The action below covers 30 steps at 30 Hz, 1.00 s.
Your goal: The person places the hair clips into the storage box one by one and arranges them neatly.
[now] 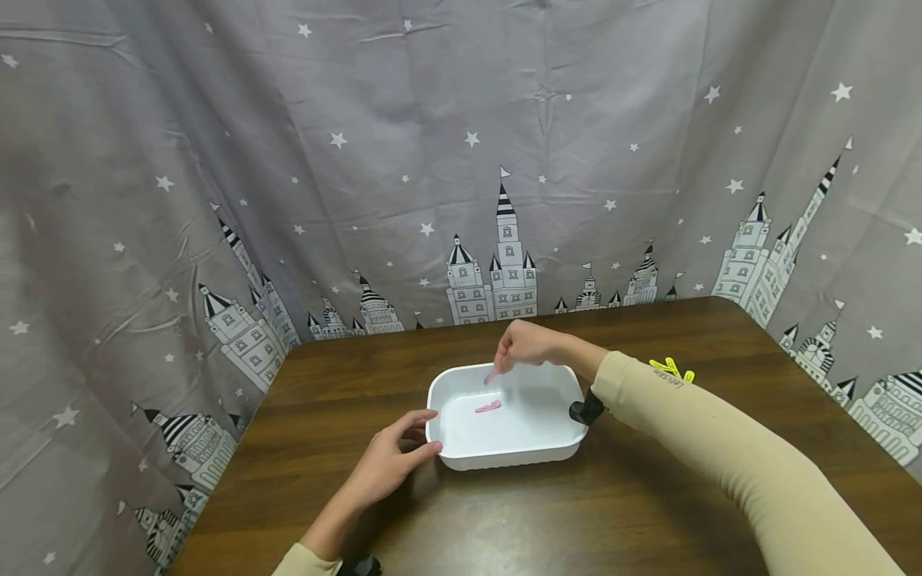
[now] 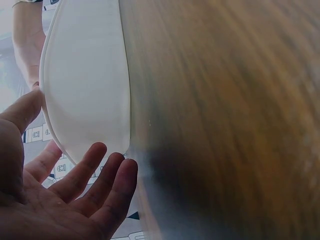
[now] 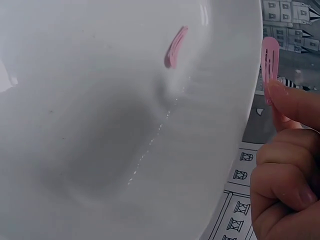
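Observation:
A white rectangular basin [image 1: 504, 462] stands on the wooden table. My left hand [image 1: 392, 456] is at its left end, thumb and index fingertip touching the rim; in the left wrist view the other fingers [image 2: 125, 180] lie loosely bent beside the outer wall. Over the basin's far side, my right hand [image 1: 526, 344] pinches a pink snap hair clip [image 3: 270, 55] between thumb and index finger, its slotted end pointing away from the fingers. A second pink hair clip [image 1: 488, 406] lies on the basin floor, also visible in the right wrist view.
Several yellow hair clips [image 1: 671, 368] lie on the table [image 1: 519, 520] to the right, just beyond my right sleeve [image 1: 706, 424]. A grey curtain [image 1: 374, 200] with castles and stars hangs behind the table and round its sides.

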Available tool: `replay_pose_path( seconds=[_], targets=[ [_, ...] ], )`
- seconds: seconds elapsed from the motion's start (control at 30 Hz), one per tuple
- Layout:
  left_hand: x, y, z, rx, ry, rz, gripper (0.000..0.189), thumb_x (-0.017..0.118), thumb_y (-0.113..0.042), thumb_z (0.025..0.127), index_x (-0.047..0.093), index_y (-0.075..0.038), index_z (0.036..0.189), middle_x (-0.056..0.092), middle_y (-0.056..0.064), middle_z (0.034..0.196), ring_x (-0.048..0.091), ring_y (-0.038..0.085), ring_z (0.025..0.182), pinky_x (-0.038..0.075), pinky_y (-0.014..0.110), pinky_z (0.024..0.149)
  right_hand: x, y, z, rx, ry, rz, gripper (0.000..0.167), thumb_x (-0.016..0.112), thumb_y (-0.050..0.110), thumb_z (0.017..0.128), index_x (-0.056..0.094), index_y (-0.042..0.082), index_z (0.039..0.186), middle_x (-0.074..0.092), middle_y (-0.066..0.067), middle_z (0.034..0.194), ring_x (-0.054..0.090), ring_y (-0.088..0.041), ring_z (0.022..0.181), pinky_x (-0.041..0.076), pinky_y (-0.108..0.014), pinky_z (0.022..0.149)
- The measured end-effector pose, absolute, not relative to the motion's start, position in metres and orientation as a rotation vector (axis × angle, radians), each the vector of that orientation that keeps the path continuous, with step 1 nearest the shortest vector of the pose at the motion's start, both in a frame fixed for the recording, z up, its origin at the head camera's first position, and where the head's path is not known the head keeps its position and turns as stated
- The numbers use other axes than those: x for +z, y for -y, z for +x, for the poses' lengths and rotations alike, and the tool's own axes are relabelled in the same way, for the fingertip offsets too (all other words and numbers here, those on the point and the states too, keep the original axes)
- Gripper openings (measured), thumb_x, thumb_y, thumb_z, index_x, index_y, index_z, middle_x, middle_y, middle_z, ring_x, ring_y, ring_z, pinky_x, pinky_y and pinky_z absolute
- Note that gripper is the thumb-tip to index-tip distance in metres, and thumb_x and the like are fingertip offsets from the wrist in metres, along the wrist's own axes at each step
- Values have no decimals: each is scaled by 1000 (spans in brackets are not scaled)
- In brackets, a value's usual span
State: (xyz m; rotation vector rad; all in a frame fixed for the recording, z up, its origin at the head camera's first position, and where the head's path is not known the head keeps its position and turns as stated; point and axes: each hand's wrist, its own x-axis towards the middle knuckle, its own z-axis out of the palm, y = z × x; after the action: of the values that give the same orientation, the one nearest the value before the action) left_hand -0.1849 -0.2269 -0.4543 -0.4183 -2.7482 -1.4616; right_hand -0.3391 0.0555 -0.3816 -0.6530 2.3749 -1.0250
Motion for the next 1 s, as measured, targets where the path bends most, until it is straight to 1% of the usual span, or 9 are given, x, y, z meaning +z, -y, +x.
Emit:
replay_pose_path(
  seconds=[0.2,0.4,0.5,0.67,0.8,0.87,0.97,1.0],
  targets=[
    [-454,227,-185,-1476,2740,-407,47,76,-20,91,61,-12,134,71,11,111,69,23,99,53,50,90,-381,-56,-334,-1010,-2364,-654,6,72,4,88,76,7,85,73,-4,90,27,-7,43,23,-22,44],
    [-454,226,-185,-1467,2757,-400,46,77,-22,90,62,-14,133,71,10,111,69,23,99,53,49,90,-381,-56,-333,-1005,-2357,-649,3,74,4,86,76,5,88,73,-3,87,27,-7,43,22,-22,44],
    [-453,226,-184,-1474,2756,-402,47,77,-23,90,61,-13,134,71,10,111,69,22,99,53,48,90,-381,-56,-334,-1005,-2357,-642,4,75,5,86,76,5,89,73,-3,89,27,-7,43,22,-23,44],
    [-455,228,-184,-1475,2745,-411,47,76,-20,91,60,-11,135,71,11,112,69,23,98,53,48,88,-378,-58,-334,-1014,-2372,-625,3,76,9,86,76,7,89,74,-4,93,26,-7,43,22,-23,45],
    [-454,226,-183,-1474,2759,-407,48,77,-23,90,61,-12,134,71,11,111,69,22,99,53,49,90,-374,-64,-335,-1032,-2379,-602,4,76,13,87,77,9,88,73,-5,97,27,-8,43,23,-24,44],
    [-453,225,-183,-1476,2764,-403,48,77,-24,90,61,-13,133,71,11,111,69,23,99,53,49,91,-371,-68,-334,-1039,-2386,-599,4,76,15,88,77,10,88,72,-5,97,28,-10,45,25,-26,46],
    [-452,225,-183,-1477,2766,-396,47,77,-23,90,62,-13,133,71,11,111,69,23,100,53,47,91,-367,-74,-333,-1042,-2415,-631,8,76,17,88,77,9,90,73,-3,97,43,-7,58,36,-25,56],
    [-452,225,-182,-1476,2765,-394,47,77,-23,90,62,-13,133,71,11,111,69,23,100,53,46,90,-366,-76,-332,-1050,-2418,-639,10,76,17,88,77,8,91,74,-3,96,43,-8,61,37,-26,60]
  ],
)
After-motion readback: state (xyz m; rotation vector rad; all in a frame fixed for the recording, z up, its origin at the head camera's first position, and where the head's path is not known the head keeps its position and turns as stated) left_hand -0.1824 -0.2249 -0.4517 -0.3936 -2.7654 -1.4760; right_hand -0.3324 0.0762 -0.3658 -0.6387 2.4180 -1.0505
